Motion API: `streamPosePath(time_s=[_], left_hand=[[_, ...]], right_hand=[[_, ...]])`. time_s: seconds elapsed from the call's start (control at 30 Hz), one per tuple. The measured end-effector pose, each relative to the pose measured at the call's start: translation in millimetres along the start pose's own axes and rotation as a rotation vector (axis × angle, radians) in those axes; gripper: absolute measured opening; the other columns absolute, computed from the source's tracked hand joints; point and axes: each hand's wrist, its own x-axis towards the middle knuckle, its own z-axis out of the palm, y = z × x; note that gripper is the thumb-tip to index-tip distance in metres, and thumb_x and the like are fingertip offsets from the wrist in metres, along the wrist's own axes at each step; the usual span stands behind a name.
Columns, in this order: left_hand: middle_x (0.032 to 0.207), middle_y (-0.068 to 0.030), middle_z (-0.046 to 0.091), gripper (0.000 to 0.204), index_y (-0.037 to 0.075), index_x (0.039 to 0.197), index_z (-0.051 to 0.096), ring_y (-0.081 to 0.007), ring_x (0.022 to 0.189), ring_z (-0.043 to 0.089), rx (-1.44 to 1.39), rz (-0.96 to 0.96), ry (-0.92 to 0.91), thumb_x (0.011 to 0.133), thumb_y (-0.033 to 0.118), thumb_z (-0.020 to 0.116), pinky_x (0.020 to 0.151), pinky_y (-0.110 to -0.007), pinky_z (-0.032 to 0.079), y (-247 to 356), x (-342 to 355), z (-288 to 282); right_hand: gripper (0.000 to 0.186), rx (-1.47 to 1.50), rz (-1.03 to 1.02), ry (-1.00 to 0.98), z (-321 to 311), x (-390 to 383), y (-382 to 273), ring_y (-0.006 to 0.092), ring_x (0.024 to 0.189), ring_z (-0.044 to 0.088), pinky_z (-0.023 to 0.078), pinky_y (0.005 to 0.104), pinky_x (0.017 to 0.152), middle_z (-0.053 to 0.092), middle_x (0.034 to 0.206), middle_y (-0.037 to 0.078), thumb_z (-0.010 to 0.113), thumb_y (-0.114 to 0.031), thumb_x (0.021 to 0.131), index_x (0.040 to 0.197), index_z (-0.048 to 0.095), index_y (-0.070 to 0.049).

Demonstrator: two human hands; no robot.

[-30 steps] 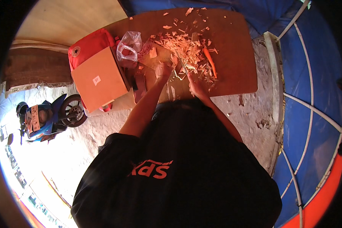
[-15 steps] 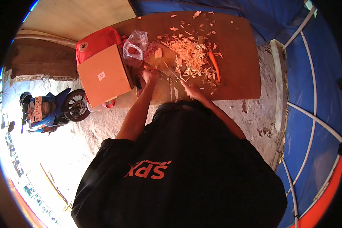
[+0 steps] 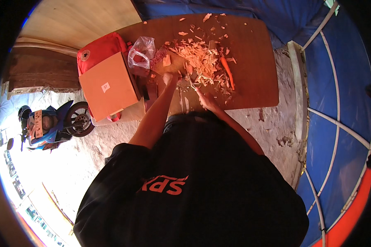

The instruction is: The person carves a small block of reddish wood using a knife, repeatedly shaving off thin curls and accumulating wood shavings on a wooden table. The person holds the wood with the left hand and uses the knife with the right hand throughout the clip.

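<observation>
My right hand is wrapped round the handle of a knife at the near edge of the cutting board, its blade pointing away from me. Beside the blade, on its left, my left hand is closed with the fingers low on the board; anything between them is too small to make out. A heap of pale cut sticks spreads over the board and table beyond the knife. One pale chunk lies at the board's left, and a whole carrot is right of the heap.
On the brown table, a clear plastic bag stands left of the board. Farther left are a cardboard box and a red bag. Scraps dot the far side. A motorbike is parked at left; blue tarpaulin hangs at right.
My left hand has moved right along the board, closer to the knife. The knife, still in my right hand, has turned and shows less blade. The whole view has shifted slightly.
</observation>
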Motion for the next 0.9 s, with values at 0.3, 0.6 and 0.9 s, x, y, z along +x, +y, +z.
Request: streamPosePath(time_s=[0.3, 0.6, 0.9], left_hand=[[0.091, -0.0154, 0.069, 0.026, 0.001, 0.083, 0.069, -0.0254, 0.084, 0.069, 0.182, 0.012, 0.160, 0.073, 0.025, 0.069, 0.072, -0.034, 0.055, -10.1, 14.0, 10.3], [0.090, -0.0185, 0.068, 0.029, -0.003, 0.088, 0.067, -0.0315, 0.082, 0.068, 0.041, -0.006, 0.099, 0.076, 0.023, 0.064, 0.076, -0.038, 0.053, -13.8, 19.8, 9.0], [0.063, -0.0148, 0.067, 0.025, 0.000, 0.068, 0.069, -0.0274, 0.074, 0.068, 0.270, 0.265, 0.175, 0.073, 0.024, 0.063, 0.075, -0.036, 0.052, -7.0, -3.2, 1.3]], right_hand=[[0.068, 0.009, 0.207, -0.027, 7.4, -6.0, -25.8, 0.0154, 0.036, 0.045, 0.037, 0.0320, 0.035, 0.043, 0.047, 0.002, 0.044, -0.069, 0.085, 0.059, 0.045, -0.006], [0.084, -0.128, 0.234, -0.018, 7.1, -5.6, -26.6, 0.0287, 0.046, 0.058, 0.043, 0.0457, 0.046, 0.048, 0.044, 0.015, 0.033, -0.068, 0.089, 0.054, 0.053, 0.006], [0.050, -0.777, -0.081, 0.003, 10.1, 3.8, -22.6, 0.0359, 0.058, 0.063, 0.049, 0.0450, 0.049, 0.057, 0.060, 0.026, 0.041, -0.038, 0.094, 0.112, 0.054, 0.007]])
